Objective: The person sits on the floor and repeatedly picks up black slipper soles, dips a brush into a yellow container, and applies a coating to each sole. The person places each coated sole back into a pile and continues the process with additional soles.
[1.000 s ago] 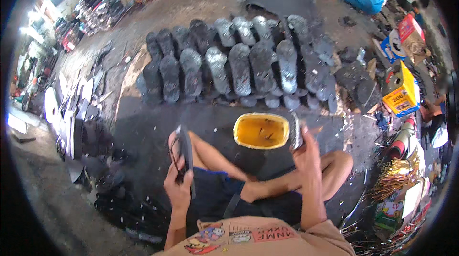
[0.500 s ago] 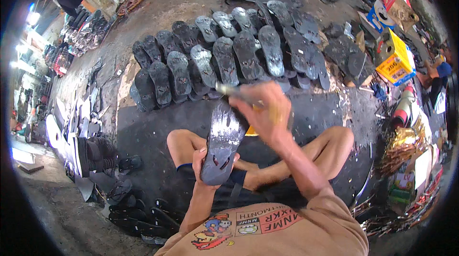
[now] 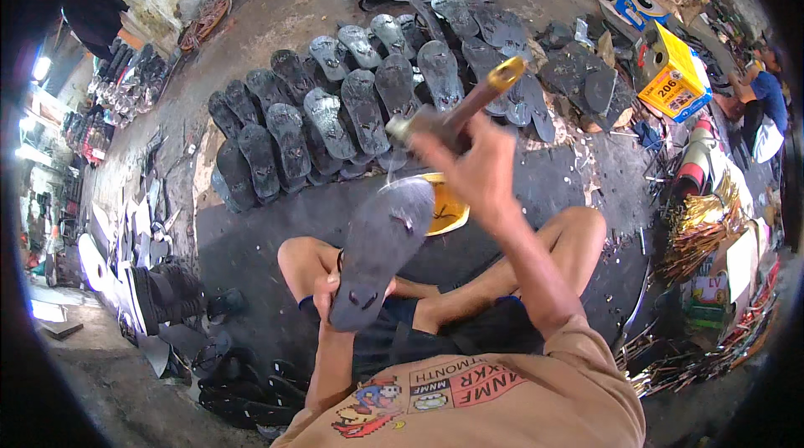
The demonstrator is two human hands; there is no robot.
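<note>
My left hand [image 3: 327, 297] grips a black sandal sole [image 3: 381, 243] by its near end, over my crossed legs. Slots show in the sole, and its far edge has a wet, pale shine. In my right hand [image 3: 486, 167] is a paintbrush [image 3: 473, 109] with a brown handle and a yellow end. Its pale tip hangs beyond the far end of the sole, and a thin pale strand seems to run down from it. Below that hand, partly hidden by the sole, a yellow container [image 3: 454, 212] has something dark inside.
Rows of black soles [image 3: 289, 138], some shiny, lie ahead on the ground. At the right stand a yellow box [image 3: 670, 75] and a bundle of golden strips [image 3: 708, 226]; another person [image 3: 762, 100] sits beyond. Dark sandals [image 3: 243, 393] are piled at the lower left.
My right hand has lifted the brush off the sole, its handle swinging up and rightward. The sole has tilted, its far end moving right, and more of the yellow container shows.
</note>
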